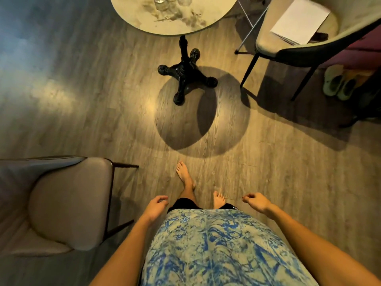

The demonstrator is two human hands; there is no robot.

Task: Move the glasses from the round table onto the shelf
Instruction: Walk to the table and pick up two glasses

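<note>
The round table (144, 19) stands ahead at the top of the head view, on a black pedestal foot (185, 75). Clear glasses (162, 2) stand at its far side, cut off by the frame's top edge. My left hand (155, 206) hangs low beside my body with fingers loosely curled, holding nothing. My right hand (256, 202) hangs the same way on the other side, also holding nothing. Both hands are far from the table. No shelf is in view.
A grey padded chair (68, 203) stands close on my left. Another chair (288, 38) with a white paper (301, 19) on its seat stands at the right of the table. Shoes (338, 83) lie on the floor at far right. Wooden floor lies between me and the table.
</note>
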